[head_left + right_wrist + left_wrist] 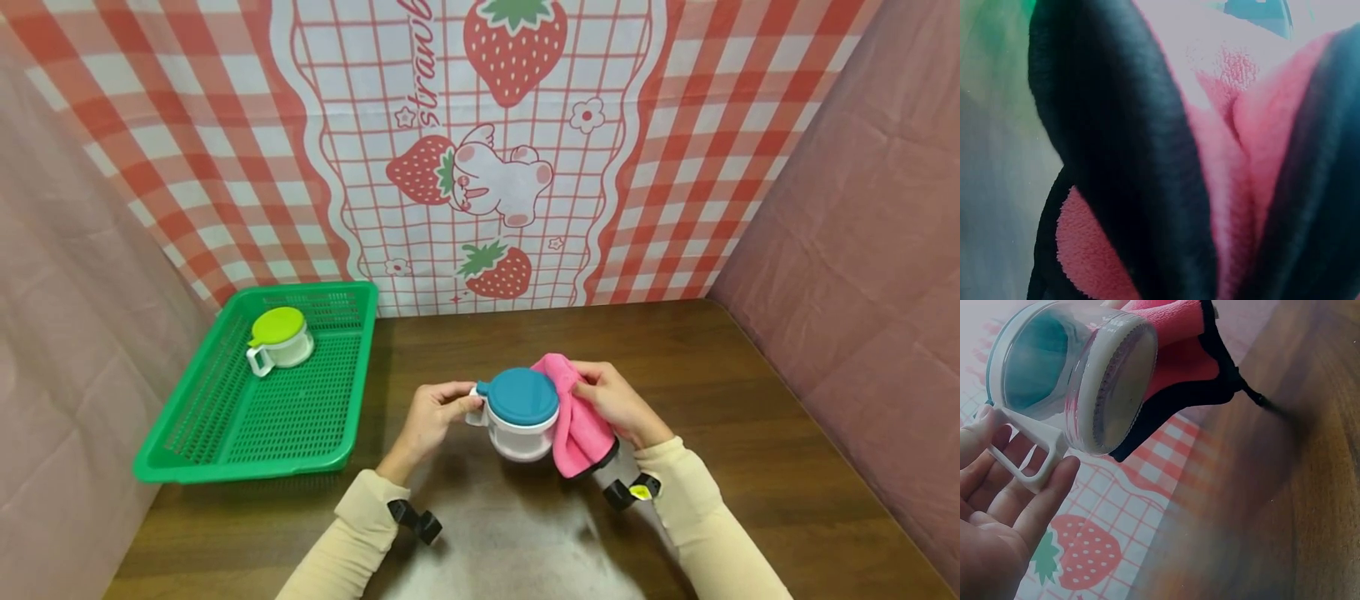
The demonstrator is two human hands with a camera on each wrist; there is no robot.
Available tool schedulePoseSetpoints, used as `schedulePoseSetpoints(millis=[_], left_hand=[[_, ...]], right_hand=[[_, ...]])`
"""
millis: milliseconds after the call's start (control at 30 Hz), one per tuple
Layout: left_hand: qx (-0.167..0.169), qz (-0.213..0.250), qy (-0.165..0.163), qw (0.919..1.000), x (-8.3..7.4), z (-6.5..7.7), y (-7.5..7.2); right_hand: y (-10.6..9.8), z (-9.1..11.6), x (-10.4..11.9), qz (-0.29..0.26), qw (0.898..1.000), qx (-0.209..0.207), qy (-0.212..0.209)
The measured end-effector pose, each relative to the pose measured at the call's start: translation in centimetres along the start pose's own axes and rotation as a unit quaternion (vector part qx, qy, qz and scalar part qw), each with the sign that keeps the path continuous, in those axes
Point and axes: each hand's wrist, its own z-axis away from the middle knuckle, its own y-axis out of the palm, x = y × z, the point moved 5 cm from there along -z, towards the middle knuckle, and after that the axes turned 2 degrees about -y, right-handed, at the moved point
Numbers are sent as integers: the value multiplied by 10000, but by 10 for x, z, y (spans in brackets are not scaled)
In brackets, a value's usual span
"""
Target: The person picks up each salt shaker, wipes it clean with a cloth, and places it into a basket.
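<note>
A: Largest entry?
B: Checked strawberry backdrop (510, 108), one, red and white, hanging behind the green basket (300, 408).

A: Next in size?
B: Wooden table (442, 342), brown, lying beneath the basket and extending well to its right.

A: The basket itself?
B: One, rectangular, perforated base and sides, open top upward.

A: Textiles in hand?
B: Pink cloth (577, 429), one, black-edged, bunched in folds (it fills most of the right wrist view), well to the right of the basket.

A: Hands?
B: Two, apart from each other, both right of the basket. Right hand (618, 400), the farther from the basket, grips the cloth. Left hand (431, 414), the nearer, is clamped on a white handle (1049, 467).

A: Belonging to what?
B: Blue-lidded jar (522, 412), one, clear-walled, right of the basket and between the hands. Held off the table, underside showing in the left wrist view. The cloth touches its side away from the basket.

A: Smallest to the eye?
B: Lime-lidded jar (281, 337), one, white-handled, upright inside the basket, toward its far left part.
</note>
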Motion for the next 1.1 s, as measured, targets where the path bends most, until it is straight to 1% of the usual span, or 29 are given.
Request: schedulePoseSetpoints(millis=[133, 300, 467, 567, 700, 833, 900, 1000, 1100], left_hand=[[70, 13, 132, 9999, 1, 0, 1], [208, -88, 303, 9993, -3, 3, 5], [332, -160, 376, 9986, -6, 5, 10], [340, -205, 401, 9984, -7, 5, 11], [354, -213, 411, 9983, -5, 5, 12], [367, -296, 351, 9983, -3, 4, 12], [369, -361, 338, 9981, -3, 3, 12], [295, -396, 292, 9984, -3, 1, 12], [134, -374, 263, 9989, -3, -1, 10]], right_hand=[[0, -3, 0, 63, 9999, 103, -123], [0, -5, 1, 44, 9981, 509, -332], [1, -6, 2, -169, 9938, 931, -588], [1, -6, 2, -339, 9911, 1078, -705], [1, -6, 0, -341, 9917, 1067, -625], [-2, -4, -4, -126, 9946, 960, -385], [-5, -2, -6, 26, 9956, 879, -334], [-9, 2, -8, 194, 9964, 763, -325], [-12, 7, -7, 335, 9965, 668, -378]])
